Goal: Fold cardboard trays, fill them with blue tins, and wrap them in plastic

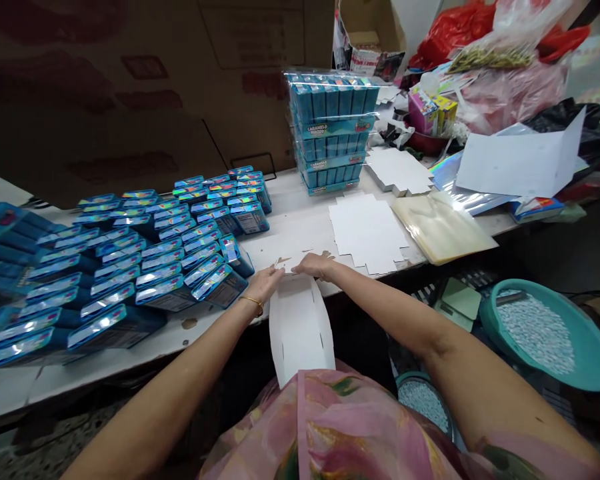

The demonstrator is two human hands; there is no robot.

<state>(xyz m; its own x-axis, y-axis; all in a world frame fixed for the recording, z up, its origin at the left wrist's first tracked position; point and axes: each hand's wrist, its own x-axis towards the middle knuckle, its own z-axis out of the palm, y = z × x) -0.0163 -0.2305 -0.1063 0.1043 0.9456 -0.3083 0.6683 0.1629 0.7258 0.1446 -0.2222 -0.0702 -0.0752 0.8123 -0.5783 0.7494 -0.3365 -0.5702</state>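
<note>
A white cardboard blank (300,327) with folded-up, bowed sides stretches from the table's front edge down to my lap. At its far end, my left hand (266,283) pinches the left corner, a gold bracelet at the wrist. My right hand (314,265) has its fingers bent over the right corner of that same end. The fingertips of both hands are partly hidden. Just left of my left hand stand rows of small blue boxes (220,283). Flat white cardboard blanks (367,230) lie to the right of my right hand.
Shrink-wrapped blue display boxes (330,133) are stacked at the back, in front of a large brown carton (155,87). Further right lie more white blanks (399,170) and clear plastic sheets (443,223). Below the table's right side, a teal basin (597,353) holds small pale pieces.
</note>
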